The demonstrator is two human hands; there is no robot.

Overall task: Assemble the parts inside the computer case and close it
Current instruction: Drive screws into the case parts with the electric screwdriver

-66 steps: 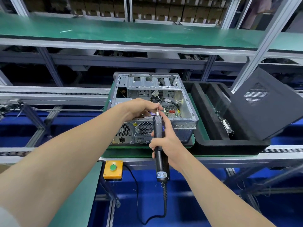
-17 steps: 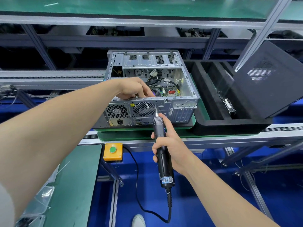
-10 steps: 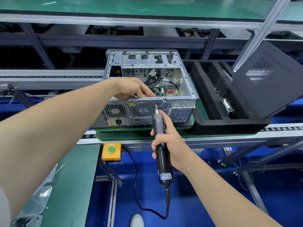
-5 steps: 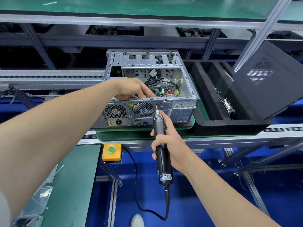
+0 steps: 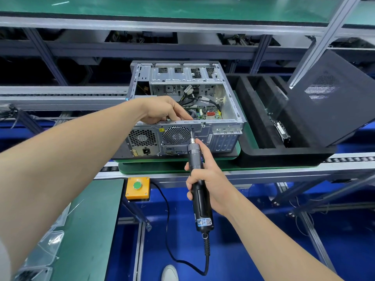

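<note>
An open silver computer case [image 5: 229,110] lies on its side on a green pallet, rear panel facing me, motherboard and cables visible inside. My left hand [image 5: 162,110] reaches over the case's rear top edge, with fingers curled down inside by the fan; what they hold is hidden. My right hand [image 5: 205,179] grips a black electric screwdriver [image 5: 197,177], its bit pressed against the rear panel just right of the round fan grille. The case's black side panel [image 5: 332,102] leans at the right.
A black foam tray [image 5: 263,155] with slots sits right of the case, holding a metal part. A yellow box with a green button [image 5: 137,188] hangs under the conveyor rail. The screwdriver's cord loops down over the blue floor. A green bench surface lies lower left.
The screwdriver bit has risen from below the fan grille to the rear panel's upper edge. My left hand has stayed inside the case. Earlier the camera view dropped lower.
</note>
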